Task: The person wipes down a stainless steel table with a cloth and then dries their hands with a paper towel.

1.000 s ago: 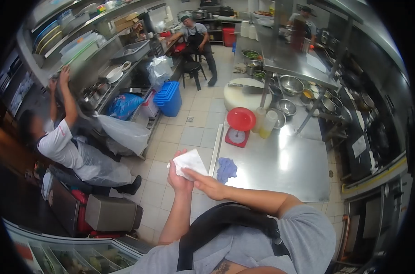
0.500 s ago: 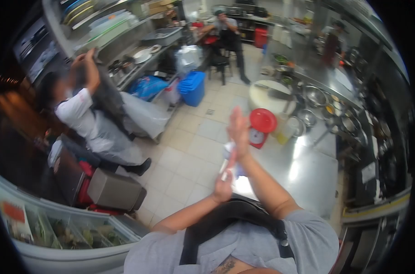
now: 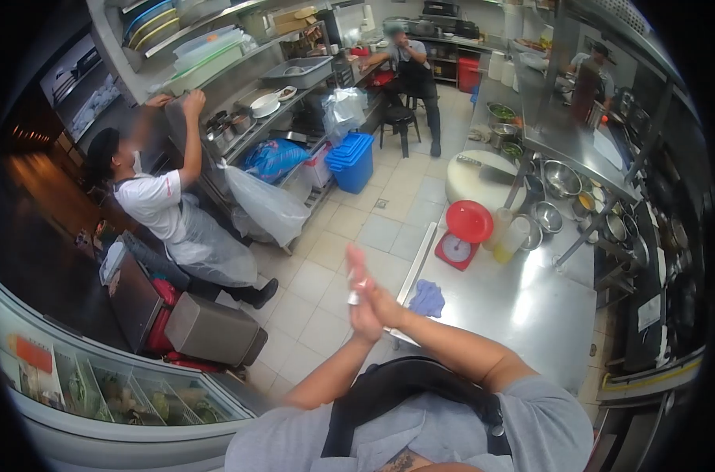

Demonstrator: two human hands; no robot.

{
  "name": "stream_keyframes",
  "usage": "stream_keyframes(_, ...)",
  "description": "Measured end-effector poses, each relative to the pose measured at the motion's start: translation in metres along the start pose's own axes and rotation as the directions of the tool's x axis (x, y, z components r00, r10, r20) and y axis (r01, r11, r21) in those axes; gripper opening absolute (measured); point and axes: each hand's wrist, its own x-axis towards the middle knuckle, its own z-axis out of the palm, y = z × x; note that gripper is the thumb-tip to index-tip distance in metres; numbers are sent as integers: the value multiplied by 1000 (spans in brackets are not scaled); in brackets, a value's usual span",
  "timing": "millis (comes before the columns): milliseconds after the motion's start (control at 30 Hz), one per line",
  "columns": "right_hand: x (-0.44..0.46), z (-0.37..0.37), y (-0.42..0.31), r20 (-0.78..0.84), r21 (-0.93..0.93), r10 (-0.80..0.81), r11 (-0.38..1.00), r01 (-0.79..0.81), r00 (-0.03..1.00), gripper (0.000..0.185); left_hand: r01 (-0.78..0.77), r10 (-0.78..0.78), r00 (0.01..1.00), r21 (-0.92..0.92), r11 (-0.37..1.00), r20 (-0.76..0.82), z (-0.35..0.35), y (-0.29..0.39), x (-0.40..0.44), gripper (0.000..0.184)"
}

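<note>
Holding white paper (image 3: 353,298) (hands (image 3: 383,306) touching)

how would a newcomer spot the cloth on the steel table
Find the steel table to the camera wearer's right. By its left edge stands a red scale; the cloth lies just nearer the wearer. It is crumpled and blue-purple, whereas the scale is upright and red.
</note>
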Motion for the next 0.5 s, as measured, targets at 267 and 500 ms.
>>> stream_keyframes(267,-20,28,-22,358,-84,52,996,-23,932,89,188,-335,904,-458,869,-264,-52,-27,40,66)
stream_keyframes(500,-13,16,-33,471,262,116,928,-265,874,75,199,-402,892,-618,761,-207,-94,-38,64,66)
